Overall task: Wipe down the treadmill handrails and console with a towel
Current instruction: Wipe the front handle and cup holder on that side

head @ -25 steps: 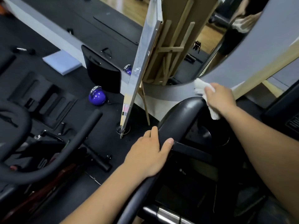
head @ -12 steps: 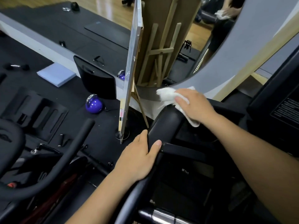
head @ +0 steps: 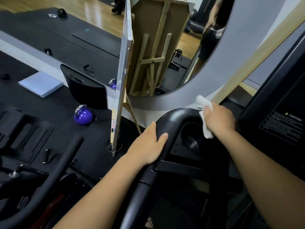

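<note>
Curling round a bunched white towel [head: 205,113], the fingers [head: 208,111] of the right hand [head: 219,120] pinch the cloth against the palm, so that one crumpled end sticks up past the knuckles and the other hangs down below the wrist side. The towel touches the top of the black handrail [head: 175,119] where it bends over toward the console [head: 279,116], just beside a round cup holder [head: 191,138] sunk in the black tray. The right forearm runs back toward the lower right corner.

On the same rail, lower down its curve, the left hand [head: 148,146] wraps the bar: four fingers pressed together lie along its outer side, and the thumb [head: 162,136] hooks over the inner side. The left forearm leads down to the bottom edge.

The console stands at the right edge as a dark slab with a warning label in small pale print. Behind the rail a curved grey mirror frame [head: 222,76] shows a reflected wooden easel [head: 153,60] and wood floor. A thin upright board [head: 123,76] stands on a small round base left of the rail. On the black floor mat lie a shiny purple kettlebell [head: 83,115], a dark wedge-shaped stand [head: 85,88] and a pale flat pad [head: 41,84]. Curved black bars of another machine [head: 49,179] fill the lower left.
</note>
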### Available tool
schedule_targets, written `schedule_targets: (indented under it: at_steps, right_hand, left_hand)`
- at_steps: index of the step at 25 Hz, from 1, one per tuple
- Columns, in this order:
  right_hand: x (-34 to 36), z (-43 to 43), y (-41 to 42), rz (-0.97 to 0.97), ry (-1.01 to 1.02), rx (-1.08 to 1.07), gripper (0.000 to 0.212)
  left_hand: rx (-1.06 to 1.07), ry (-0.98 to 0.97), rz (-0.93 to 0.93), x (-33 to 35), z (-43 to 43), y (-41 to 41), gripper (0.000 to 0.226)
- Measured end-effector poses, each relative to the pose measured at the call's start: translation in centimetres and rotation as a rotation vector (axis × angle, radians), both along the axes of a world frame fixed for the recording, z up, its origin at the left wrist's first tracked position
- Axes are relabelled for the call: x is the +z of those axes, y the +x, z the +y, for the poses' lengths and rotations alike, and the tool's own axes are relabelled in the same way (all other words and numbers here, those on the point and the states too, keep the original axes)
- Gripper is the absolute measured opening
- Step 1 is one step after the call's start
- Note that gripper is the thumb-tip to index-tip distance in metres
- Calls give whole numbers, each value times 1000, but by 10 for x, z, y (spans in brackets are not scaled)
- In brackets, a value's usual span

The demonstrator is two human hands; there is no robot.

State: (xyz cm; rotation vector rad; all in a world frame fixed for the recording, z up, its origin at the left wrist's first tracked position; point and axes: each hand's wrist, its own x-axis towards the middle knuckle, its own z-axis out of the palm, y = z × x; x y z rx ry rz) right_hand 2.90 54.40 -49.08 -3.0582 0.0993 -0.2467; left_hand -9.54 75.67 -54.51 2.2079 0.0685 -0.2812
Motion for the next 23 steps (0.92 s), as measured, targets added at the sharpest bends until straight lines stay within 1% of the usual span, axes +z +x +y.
schedule_targets:
  at_steps: [1, 2, 3, 5, 7, 9, 11, 12, 13, 14, 15, 17, 19, 20, 21, 23]
  right_hand:
    - [3, -9, 6, 39, 28, -135, 37]
    - [3, -12, 11, 60, 24, -210, 38]
    - [1, -7, 15, 66, -8, -219, 38]
    - [-2, 19, 20, 67, -29, -90, 35]
    - [-7, 45, 19, 83, -10, 67, 31]
    - [-14, 63, 7, -2, -2, 271, 27]
    - [-19, 62, -11, -83, 110, 513, 25]
    - [-20, 52, -18, -78, 179, 599, 25]
    - [-21, 38, -24, -73, 221, 622, 27]
    - [-21, 20, -26, -85, 239, 575, 28]
    - [-19, 3, -27, -118, 235, 477, 28]
    - [-9, -20, -19, -130, 228, 201, 26]
    - [-2, -18, 2, -12, 198, -48, 27]
    - [0, -8, 13, 65, 134, -92, 28]
    - [2, 7, 23, 134, 64, -57, 28]
    - [2, 46, 33, 231, -27, 139, 26]
  left_hand:
    - [2, 1, 4, -6, 1, 1, 70]
    - [2, 12, 6, -11, 1, 3, 70]
    - [1, 24, 6, -12, 1, 4, 70]
    - [7, 40, -1, -11, -1, 4, 70]
    - [12, 39, -11, -7, 0, 3, 62]
    - [11, 7, -30, -3, 1, 0, 51]
    - [12, -30, -44, 2, 1, -1, 45]
    - [16, -42, -51, 4, 1, -2, 43]
    - [21, -47, -56, 6, 2, -3, 42]
    - [23, -49, -61, 7, 3, -5, 42]
    - [23, -52, -64, 8, 3, -6, 42]
    - [32, -51, -63, 9, 2, -5, 43]
    - [29, -14, -58, 9, 0, -3, 51]
    - [20, 17, -45, 9, -1, -3, 58]
    - [17, 43, -31, 9, -1, -3, 63]
    - [24, 62, -10, 7, -2, -1, 68]
